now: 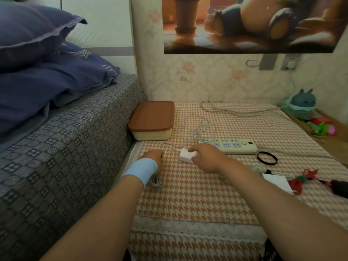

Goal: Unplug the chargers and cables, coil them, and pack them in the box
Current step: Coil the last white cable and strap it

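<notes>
Near the middle of the frame the right hand (pixel 206 157) is pinching a white charger (pixel 186 156) between thumb and fingers. The charger is lying on the checked cloth (pixel 188 194), just beside the left end of the power strip (pixel 231 146). A thin white cable (pixel 201 129) is trailing from it in loose loops toward the box (pixel 152 119) — lid on, sitting at centre left against the bed (pixel 66 147). The left hand (pixel 153 157), with a blue wristband (pixel 143 171), is curling knuckles-up around a coiled grey cable (pixel 156 181) that is showing under the wrist. At lower right a second white charger (pixel 278 182), a red cord (pixel 297 183) and a black charger (pixel 340 187) are lying close together — a black band (pixel 267 158) is resting just below the strip.
</notes>
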A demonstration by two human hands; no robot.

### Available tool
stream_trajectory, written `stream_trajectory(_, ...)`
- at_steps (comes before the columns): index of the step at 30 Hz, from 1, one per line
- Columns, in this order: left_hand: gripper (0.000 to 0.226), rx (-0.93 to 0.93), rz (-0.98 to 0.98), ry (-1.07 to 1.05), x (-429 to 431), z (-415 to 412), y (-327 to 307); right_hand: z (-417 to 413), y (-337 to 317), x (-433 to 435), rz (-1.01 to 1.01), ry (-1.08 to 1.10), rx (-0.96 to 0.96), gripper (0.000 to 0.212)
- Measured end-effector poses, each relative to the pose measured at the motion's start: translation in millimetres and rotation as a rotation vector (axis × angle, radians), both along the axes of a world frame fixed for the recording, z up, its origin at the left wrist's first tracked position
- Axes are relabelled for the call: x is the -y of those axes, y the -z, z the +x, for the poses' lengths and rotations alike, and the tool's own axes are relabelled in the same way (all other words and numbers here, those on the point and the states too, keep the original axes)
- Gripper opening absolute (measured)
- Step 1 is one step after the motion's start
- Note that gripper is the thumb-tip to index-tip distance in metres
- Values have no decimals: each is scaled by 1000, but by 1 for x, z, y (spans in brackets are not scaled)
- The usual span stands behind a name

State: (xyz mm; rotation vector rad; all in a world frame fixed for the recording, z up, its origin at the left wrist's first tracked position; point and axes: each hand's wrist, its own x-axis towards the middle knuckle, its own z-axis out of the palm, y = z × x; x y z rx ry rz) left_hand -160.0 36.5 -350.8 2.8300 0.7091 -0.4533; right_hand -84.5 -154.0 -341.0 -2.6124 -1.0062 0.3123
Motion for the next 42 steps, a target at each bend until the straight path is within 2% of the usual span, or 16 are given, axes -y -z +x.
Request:
stream_trajectory(2,59,-25,88,29,14,8,-6,3,-12,18,72,37,-14,39)
stream_trajectory(4,56,85,122,110,38,15,-14,7,-22,38,114,97,4,33)
stream_trajectory(7,46,280,-144,252,88,23,-26,19,-28,67,17,151,14,32)
stream_trajectory(9,45,273,-278,368,123,28,-29,24,-26,84,-98,129,-9,29)
stream_trajectory(12,59,194,-332,493,162,35,-22,26,-18,104,-241,98,-37,19)
stream_trajectory(14,74,142,-325,462,176,41,-12,27,-14,112,-273,115,-63,5)
stream_trajectory(15,75,135,-301,437,179,44,-9,27,-13,116,-271,113,-74,10)
stream_trajectory(18,45,185,-208,416,178,50,-10,25,-15,122,-281,57,-85,40)
stream_trajectory(22,17,292,-323,396,162,50,-16,21,-18,121,-321,-15,-65,56)
stream_trajectory(25,12,397,-452,311,145,46,-21,20,-19,114,-269,-30,-67,41)
stream_trajectory(28,9,514,-477,271,124,40,-31,17,-22,101,-133,-95,-180,28)
stream_trajectory(30,15,544,-501,200,104,37,-33,11,-24,89,-51,-83,-254,25)
stream_trajectory(33,26,425,-315,118,70,26,-31,5,-16,66,-2,-7,-321,36)
stream_trajectory(37,36,-61,154,151,32,6,-20,-3,-9,32,30,90,-380,53)
stream_trajectory(39,52,-210,193,107,19,-3,-10,-11,-8,13,63,141,-423,52)
stream_trajectory(42,58,-232,130,112,4,-14,0,-20,0,-19,129,223,-499,52)
